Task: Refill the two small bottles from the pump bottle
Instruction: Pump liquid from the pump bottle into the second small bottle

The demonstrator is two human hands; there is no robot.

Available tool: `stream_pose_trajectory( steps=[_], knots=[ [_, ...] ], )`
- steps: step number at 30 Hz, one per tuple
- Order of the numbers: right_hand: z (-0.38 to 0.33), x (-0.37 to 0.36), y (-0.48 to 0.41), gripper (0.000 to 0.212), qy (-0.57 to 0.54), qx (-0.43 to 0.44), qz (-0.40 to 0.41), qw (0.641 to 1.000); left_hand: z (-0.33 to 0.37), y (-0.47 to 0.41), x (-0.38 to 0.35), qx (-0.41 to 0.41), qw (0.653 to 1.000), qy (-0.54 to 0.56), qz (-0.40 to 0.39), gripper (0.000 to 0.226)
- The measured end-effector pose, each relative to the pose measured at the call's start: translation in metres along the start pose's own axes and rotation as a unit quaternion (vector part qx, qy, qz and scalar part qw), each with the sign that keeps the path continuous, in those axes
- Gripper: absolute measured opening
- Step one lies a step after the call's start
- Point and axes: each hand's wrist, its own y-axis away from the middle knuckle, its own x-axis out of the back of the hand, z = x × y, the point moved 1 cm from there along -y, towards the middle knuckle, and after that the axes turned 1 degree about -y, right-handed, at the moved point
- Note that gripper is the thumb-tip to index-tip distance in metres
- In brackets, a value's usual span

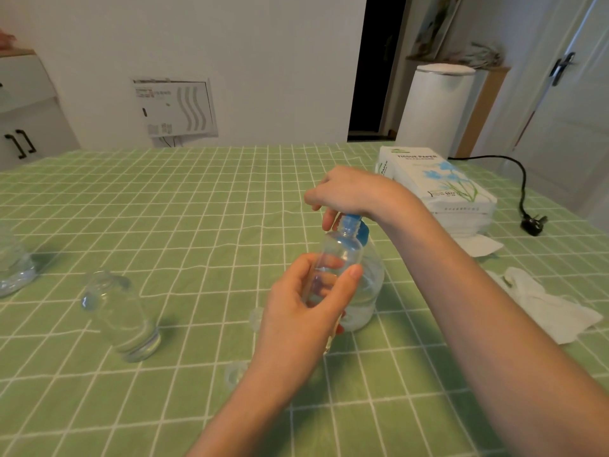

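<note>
My left hand (304,301) grips a small clear bottle (337,250), holding its open mouth up under the blue pump head (354,225). Behind that small bottle stands the clear pump bottle (369,291) on the green checked tablecloth (197,209). My right hand (346,192) rests on top of the pump head, fingers curled down over it. A second small clear bottle (120,318) stands open to the left, with some liquid in it. Two small clear caps (255,318) (235,371) lie on the cloth near my left wrist.
A pack of tissue paper (435,186) sits at the back right, with crumpled white tissues (543,305) in front of it. A black plug and cable (534,222) lie at the far right. Another clear container (13,265) shows at the left edge.
</note>
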Motion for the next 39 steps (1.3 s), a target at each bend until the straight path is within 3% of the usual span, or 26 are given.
stream_pose_trajectory(
  steps=[21,39],
  knots=[
    [-0.002,0.0,0.002,0.027,-0.042,-0.012,-0.001,0.999,0.002,-0.001,0.0,0.004,1.0,0.009,0.006,0.039],
    [-0.001,0.003,0.0,0.036,-0.015,0.004,0.029,0.999,0.002,-0.001,0.0,0.002,1.0,0.007,0.003,0.037]
  ],
)
